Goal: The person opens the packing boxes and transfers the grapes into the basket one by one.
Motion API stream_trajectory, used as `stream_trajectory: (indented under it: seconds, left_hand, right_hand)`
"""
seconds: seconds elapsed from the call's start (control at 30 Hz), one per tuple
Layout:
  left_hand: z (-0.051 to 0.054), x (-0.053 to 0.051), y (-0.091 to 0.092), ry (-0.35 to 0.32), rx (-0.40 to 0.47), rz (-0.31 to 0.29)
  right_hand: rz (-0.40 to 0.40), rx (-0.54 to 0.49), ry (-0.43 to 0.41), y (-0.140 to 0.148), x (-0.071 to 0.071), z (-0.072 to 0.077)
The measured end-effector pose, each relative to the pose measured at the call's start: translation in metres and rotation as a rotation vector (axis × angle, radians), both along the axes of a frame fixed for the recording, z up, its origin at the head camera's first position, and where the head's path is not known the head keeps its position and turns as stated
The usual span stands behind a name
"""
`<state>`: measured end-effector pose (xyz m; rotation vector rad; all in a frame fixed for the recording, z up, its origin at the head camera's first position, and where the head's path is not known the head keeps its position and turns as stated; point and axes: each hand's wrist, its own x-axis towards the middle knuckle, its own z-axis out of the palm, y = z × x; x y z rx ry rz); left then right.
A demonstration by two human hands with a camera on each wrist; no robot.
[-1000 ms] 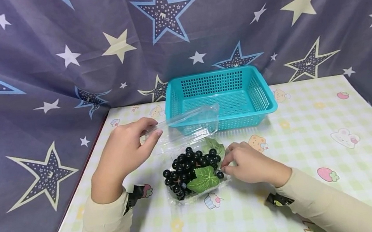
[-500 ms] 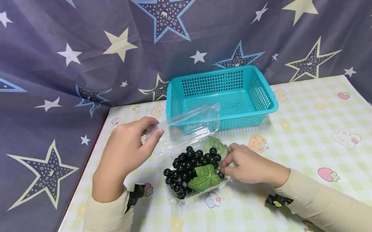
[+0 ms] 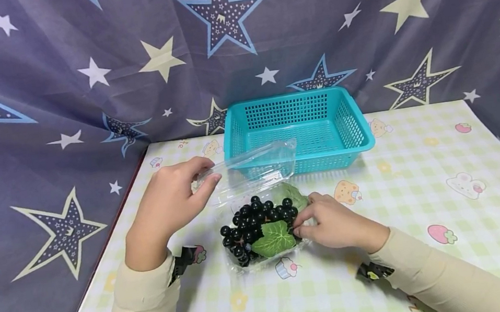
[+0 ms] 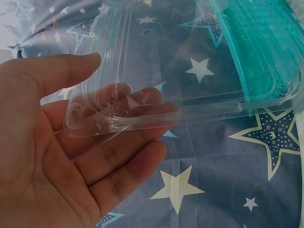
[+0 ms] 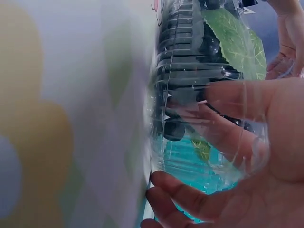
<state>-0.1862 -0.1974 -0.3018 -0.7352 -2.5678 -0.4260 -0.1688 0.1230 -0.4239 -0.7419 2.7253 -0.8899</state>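
Since the earlier frames, the right hand [image 3: 334, 221] has moved a little to the left, and its fingertips now cover the rightmost of the black grapes [image 3: 250, 222], which one second ago I could see beside them. The pale leaf [image 3: 294, 196] at the back also looks bigger than it was in that frame. The left hand [image 3: 170, 200] and the clear lid [image 3: 257, 173] remain almost as they were.

For the work, I judge this means the right fingers are now at the fruit itself, not only at the rim of the plastic box [image 3: 257, 265]. On my right wrist camera, the thumb and one finger appear through the clear wall, close to the dark grapes, while other fingers stay outside, near the table [image 3: 402, 199]. This right grip looks narrow, but whether it pinches a grape or only touches it, I cannot tell.

The left grip is wide: the fingers lie behind the lid's corner, and the thumb stands apart from them. So the lid is tilted up, away from the fruit.

The grapes lie in the box, with a bright green leaf [image 3: 274, 238] on their front side. The turquoise basket [image 3: 325, 154] stands behind, and I see no grapes in it.
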Motion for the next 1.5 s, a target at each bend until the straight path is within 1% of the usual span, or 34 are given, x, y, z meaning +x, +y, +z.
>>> stream_trajectory:
  seconds: [0.1, 0.27, 0.47, 0.6, 0.8, 0.97, 1.1, 1.33, 1.5]
  left_hand:
    - [0.0, 0.0, 0.0, -0.008, -0.004, 0.004]
    - [0.0, 0.0, 0.0, -0.017, -0.01, 0.012]
    - [0.001, 0.001, 0.0, -0.02, -0.015, 0.013]
    - [0.001, 0.001, 0.0, -0.018, -0.013, 0.01]
    - [0.001, 0.001, -0.001, -0.01, -0.01, 0.003]
    - [0.001, 0.0, -0.002, -0.011, -0.013, -0.004]
    - [0.002, 0.001, -0.002, -0.016, -0.015, -0.004]
    - [0.002, 0.001, -0.002, -0.015, -0.023, -0.002]
    - [0.001, 0.0, -0.001, 0.008, -0.029, 0.012]
  right_hand:
    - [-0.002, -0.027, -0.016, 0.001, -0.001, 0.0]
    - [0.023, -0.081, -0.028, 0.003, -0.002, 0.002]
    - [0.024, -0.084, 0.013, 0.006, -0.003, 0.006]
    - [0.004, -0.06, 0.05, 0.008, -0.002, 0.011]
    - [-0.037, -0.007, 0.137, 0.009, 0.001, 0.017]
    - [-0.053, 0.006, 0.206, 0.009, 0.004, 0.019]
    - [-0.054, 0.032, 0.265, 0.008, 0.006, 0.02]
    - [-0.045, 0.09, 0.407, 0.005, 0.011, 0.023]
    - [-0.044, 0.077, 0.472, 0.003, 0.014, 0.027]
